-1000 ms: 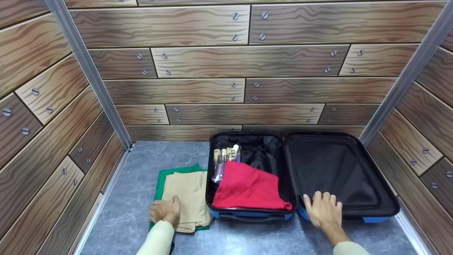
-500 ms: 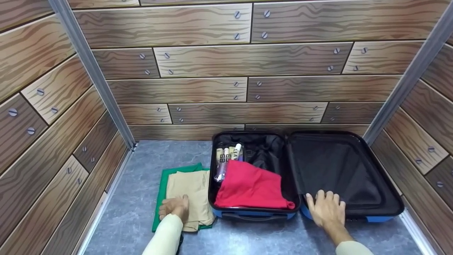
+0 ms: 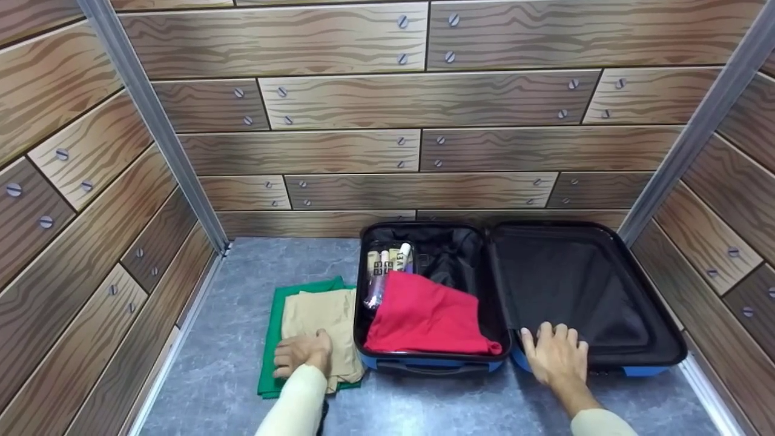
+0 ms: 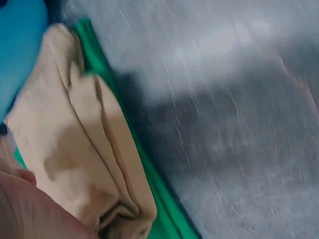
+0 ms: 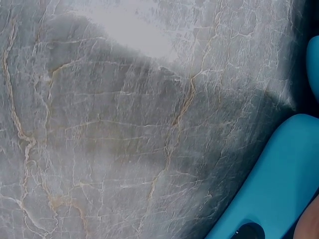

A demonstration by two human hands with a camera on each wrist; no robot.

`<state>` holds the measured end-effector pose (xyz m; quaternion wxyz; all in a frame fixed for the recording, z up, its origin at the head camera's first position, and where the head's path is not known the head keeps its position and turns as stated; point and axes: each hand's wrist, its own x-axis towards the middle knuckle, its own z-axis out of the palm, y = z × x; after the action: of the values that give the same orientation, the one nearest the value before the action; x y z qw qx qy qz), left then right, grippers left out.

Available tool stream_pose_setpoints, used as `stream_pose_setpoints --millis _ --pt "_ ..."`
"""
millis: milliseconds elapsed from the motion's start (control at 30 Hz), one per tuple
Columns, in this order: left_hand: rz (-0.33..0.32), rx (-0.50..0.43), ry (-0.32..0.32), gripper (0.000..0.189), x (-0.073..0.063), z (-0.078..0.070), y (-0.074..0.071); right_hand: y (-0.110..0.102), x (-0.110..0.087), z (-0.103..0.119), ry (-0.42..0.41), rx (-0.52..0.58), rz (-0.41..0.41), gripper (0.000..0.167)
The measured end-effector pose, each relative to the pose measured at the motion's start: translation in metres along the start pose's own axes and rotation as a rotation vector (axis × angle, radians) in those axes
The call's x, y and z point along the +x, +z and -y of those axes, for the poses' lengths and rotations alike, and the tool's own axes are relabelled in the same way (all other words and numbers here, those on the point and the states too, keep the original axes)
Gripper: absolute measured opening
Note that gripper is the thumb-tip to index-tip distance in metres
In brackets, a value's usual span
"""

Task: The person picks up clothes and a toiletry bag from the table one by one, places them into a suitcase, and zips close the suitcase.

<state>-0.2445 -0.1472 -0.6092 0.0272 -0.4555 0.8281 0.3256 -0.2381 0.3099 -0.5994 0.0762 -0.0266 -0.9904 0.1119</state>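
My left hand [image 3: 303, 354] is over the folded beige cloth [image 3: 316, 312], fingers loosely bent and pointing left, with nothing visibly held. Under the beige cloth lies a larger green cloth [image 3: 273, 339]. In the left wrist view, the beige cloth [image 4: 75, 124] shows layered folds beside part of the hand [image 4: 30, 209]. My right hand [image 3: 556, 354] rests on the near rim of the right half of an open suitcase [image 3: 581, 290], fingers extended over the edge. A red cloth [image 3: 430, 318] lies in the left half, partly covering a clear pouch of bottles and tubes [image 3: 387, 263].
The suitcase's blue shell [image 5: 279, 174] fills the lower right of the right wrist view. A plank-patterned wall [image 3: 387, 151] stands right behind the suitcase. Grey marbled floor [image 3: 212, 351] extends left of the cloths and along the front.
My left hand has shifted right across the beige cloth and turned somewhat. The right hand stays on the suitcase rim, and the cloths have hardly moved.
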Motion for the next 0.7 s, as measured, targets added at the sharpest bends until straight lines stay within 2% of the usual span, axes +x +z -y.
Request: stream_pose_setpoints --millis 67,133,233,300,433,567,633,700 --pt "-0.035 0.011 -0.002 0.1 -0.002 -0.004 0.006 0.0 0.0 -0.001 0.006 -0.001 -0.001 0.059" --pt "-0.072 0.068 0.007 0.102 -0.003 -0.005 0.01 0.0 0.001 -0.001 0.007 -0.003 -0.003 0.059" --pt "-0.123 0.145 0.023 0.102 -0.001 -0.002 0.013 0.001 0.002 0.0 0.004 -0.001 -0.005 0.058" --pt "-0.132 0.156 0.044 0.099 0.002 0.001 0.012 0.001 0.001 0.001 0.0 -0.002 -0.007 0.059" --pt "-0.06 0.083 0.07 0.088 0.006 0.006 0.008 0.0 0.001 0.001 0.001 -0.01 -0.006 0.061" --pt "0.04 0.004 0.055 0.077 0.009 0.012 0.0 0.0 0.0 0.0 0.003 -0.014 0.004 0.06" --pt "0.074 0.007 0.066 0.075 0.011 0.014 -0.006 0.0 0.0 0.0 0.002 -0.013 0.003 0.059" --pt "0.107 0.04 0.106 0.076 0.013 0.012 -0.012 0.0 0.001 0.0 0.0 -0.013 0.001 0.059"
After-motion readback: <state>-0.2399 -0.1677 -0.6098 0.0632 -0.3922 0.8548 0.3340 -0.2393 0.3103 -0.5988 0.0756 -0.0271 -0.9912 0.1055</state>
